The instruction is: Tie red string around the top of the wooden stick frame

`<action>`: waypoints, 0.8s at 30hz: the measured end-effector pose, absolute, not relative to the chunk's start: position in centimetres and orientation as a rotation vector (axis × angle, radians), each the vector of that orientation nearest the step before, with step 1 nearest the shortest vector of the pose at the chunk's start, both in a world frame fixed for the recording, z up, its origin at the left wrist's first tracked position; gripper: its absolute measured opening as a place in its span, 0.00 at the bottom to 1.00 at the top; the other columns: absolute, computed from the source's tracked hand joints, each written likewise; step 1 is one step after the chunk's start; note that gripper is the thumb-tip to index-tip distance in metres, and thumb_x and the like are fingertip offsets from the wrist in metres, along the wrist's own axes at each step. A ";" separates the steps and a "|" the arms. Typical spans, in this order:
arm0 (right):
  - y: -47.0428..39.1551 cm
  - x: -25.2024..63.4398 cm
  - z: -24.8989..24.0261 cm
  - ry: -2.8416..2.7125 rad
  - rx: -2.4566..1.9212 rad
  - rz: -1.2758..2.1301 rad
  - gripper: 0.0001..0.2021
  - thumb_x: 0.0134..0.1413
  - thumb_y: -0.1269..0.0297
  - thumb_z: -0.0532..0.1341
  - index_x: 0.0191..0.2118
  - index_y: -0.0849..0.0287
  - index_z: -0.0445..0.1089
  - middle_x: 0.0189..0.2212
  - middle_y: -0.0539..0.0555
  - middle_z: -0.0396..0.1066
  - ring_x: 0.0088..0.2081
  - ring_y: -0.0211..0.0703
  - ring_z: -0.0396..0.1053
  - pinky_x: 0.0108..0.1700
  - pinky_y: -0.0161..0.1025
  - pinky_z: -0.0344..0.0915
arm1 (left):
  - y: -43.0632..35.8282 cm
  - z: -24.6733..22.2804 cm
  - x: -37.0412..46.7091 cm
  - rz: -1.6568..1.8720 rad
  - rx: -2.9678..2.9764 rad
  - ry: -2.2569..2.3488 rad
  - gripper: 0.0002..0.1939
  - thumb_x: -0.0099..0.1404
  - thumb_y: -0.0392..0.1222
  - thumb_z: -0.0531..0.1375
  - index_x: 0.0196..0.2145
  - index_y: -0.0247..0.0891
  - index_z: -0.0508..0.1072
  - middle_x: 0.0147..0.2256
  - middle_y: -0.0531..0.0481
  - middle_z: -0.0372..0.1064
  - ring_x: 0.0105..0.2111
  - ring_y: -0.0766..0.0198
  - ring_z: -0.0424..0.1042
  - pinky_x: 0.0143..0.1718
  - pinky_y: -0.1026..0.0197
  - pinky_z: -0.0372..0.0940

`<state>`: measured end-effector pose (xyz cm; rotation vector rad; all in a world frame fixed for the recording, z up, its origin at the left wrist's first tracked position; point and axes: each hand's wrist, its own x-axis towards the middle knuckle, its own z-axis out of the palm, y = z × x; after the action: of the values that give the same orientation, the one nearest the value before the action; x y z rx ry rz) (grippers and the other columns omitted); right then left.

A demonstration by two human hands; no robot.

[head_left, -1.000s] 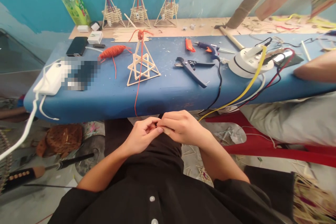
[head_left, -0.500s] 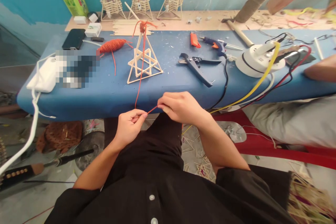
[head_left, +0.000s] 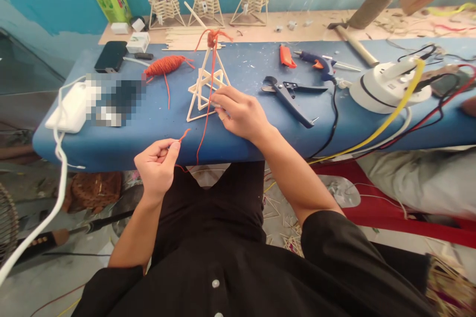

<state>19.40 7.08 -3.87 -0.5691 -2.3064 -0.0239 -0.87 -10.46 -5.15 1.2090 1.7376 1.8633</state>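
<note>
My left hand is closed in a pinch on the end of a thin orange-red string, a short tip poking out above the thumb. The string sags below the blue table edge and rises to the knotted top of a pyramid frame of thin wooden sticks. My right hand is at the frame's lower right, its bent fingers closed on the base sticks; the fingertips are partly hidden. The frame stands upright on the blue table, with a star of sticks inside it and one stick jutting from its top.
Orange yarn bundle lies left of the frame. Dark cutters, a glue gun and a white round power strip with cables are to the right. Finished stick pyramids stand along the wall. A hammer lies at the back.
My right hand has let go of the string and moved up to the frame. My left hand has moved left and slightly up with the string end, and the string now hangs slacker.
</note>
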 end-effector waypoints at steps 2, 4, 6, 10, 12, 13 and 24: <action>7.0 19.5 -3.5 -2.286 -0.534 0.009 0.15 0.68 0.77 0.58 0.54 0.59 0.76 0.52 0.59 0.81 0.50 0.46 0.81 0.48 0.41 0.79 | -10.2 -4.9 -0.9 1.872 1.259 1.754 0.08 0.60 0.44 0.72 0.30 0.37 0.87 0.17 0.57 0.60 0.18 0.73 0.54 0.21 0.68 0.52; 6.8 19.8 -3.0 -2.265 -0.524 0.034 0.14 0.68 0.74 0.60 0.55 0.61 0.76 0.51 0.60 0.82 0.44 0.44 0.81 0.44 0.39 0.78 | -9.8 -4.6 -1.0 1.875 1.317 1.766 0.08 0.61 0.44 0.71 0.31 0.37 0.87 0.16 0.58 0.57 0.18 0.74 0.51 0.20 0.68 0.50; 6.6 20.1 -2.5 -2.237 -0.522 0.071 0.12 0.68 0.70 0.62 0.55 0.61 0.75 0.50 0.58 0.83 0.36 0.39 0.79 0.40 0.38 0.76 | -9.1 -4.3 -1.0 1.879 1.385 1.784 0.08 0.62 0.45 0.71 0.32 0.37 0.88 0.16 0.59 0.54 0.18 0.74 0.49 0.21 0.67 0.49; 6.4 20.6 -2.1 -2.222 -0.520 0.193 0.13 0.69 0.65 0.64 0.55 0.60 0.75 0.49 0.56 0.83 0.32 0.35 0.76 0.35 0.35 0.74 | -7.2 -4.0 -0.9 1.894 1.533 1.816 0.09 0.65 0.44 0.69 0.34 0.37 0.88 0.17 0.60 0.50 0.18 0.74 0.49 0.23 0.66 0.51; 6.3 20.6 -1.9 -2.221 -0.506 0.235 0.14 0.69 0.65 0.64 0.56 0.60 0.75 0.48 0.55 0.83 0.32 0.35 0.76 0.36 0.35 0.74 | -6.2 -3.9 -0.6 1.912 1.592 1.814 0.09 0.66 0.43 0.69 0.35 0.36 0.88 0.17 0.61 0.48 0.18 0.73 0.48 0.23 0.65 0.51; 6.3 20.6 -1.8 -2.216 -0.494 0.248 0.13 0.69 0.65 0.64 0.56 0.60 0.75 0.47 0.55 0.83 0.31 0.35 0.75 0.36 0.36 0.74 | -5.8 -3.9 -0.3 1.924 1.619 1.814 0.09 0.66 0.43 0.68 0.35 0.36 0.88 0.17 0.62 0.47 0.18 0.73 0.47 0.23 0.65 0.51; 6.1 20.7 -1.0 -2.219 -0.472 0.261 0.13 0.70 0.65 0.63 0.56 0.61 0.76 0.46 0.55 0.83 0.31 0.35 0.76 0.39 0.36 0.75 | -4.1 -4.0 1.3 1.982 1.787 1.909 0.08 0.64 0.41 0.67 0.32 0.37 0.86 0.16 0.62 0.50 0.17 0.73 0.47 0.23 0.64 0.50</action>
<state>20.66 6.08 -1.02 -0.4716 -2.2188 0.2608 1.31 -4.11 -3.98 1.7869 1.9090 1.9822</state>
